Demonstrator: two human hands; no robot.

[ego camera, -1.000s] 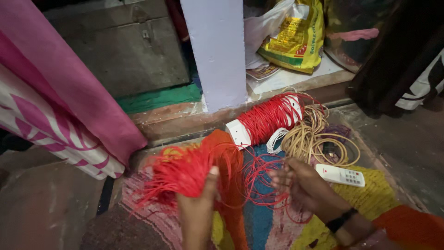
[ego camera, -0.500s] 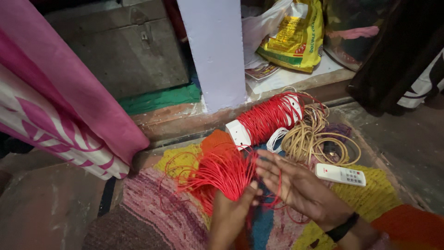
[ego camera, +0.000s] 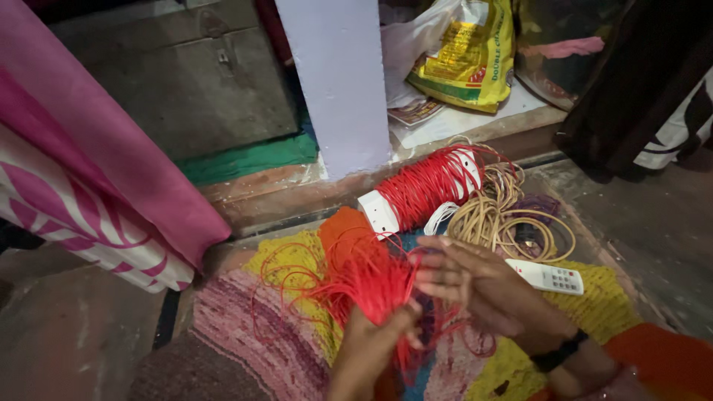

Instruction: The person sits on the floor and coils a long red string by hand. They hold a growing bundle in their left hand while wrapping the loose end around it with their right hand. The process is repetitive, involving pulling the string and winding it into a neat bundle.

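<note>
Low in the middle of the frame, the left hand (ego camera: 371,338) has its grip closed around a bunch of red loops (ego camera: 356,278), pinching them together at one point so the thin strands fan out up and to the left rather than spilling apart. The right hand (ego camera: 475,286) lies just right of the bunch with its fingers (ego camera: 434,260) spread and flat against the strands; its grip is open, and it appears to be combing or steadying the loops, not clasping them. A black band sits on that wrist.

Under both hands is a woven mat (ego camera: 252,327) in pink, yellow and blue, on the floor, which keeps loose strands from the bare ground. Above the hands, centre right, a white holder (ego camera: 379,212) carries more red loops (ego camera: 431,186) stacked side by side, kept in order and within reach. Beside it lies a tangle of tan loops (ego camera: 494,219), and a white remote (ego camera: 546,276) rests just right of the right hand. A pale pillar (ego camera: 334,82) stands at upper centre, pink cloth (ego camera: 96,163) hangs at left, and a yellow bag (ego camera: 468,52) sits at upper right.
</note>
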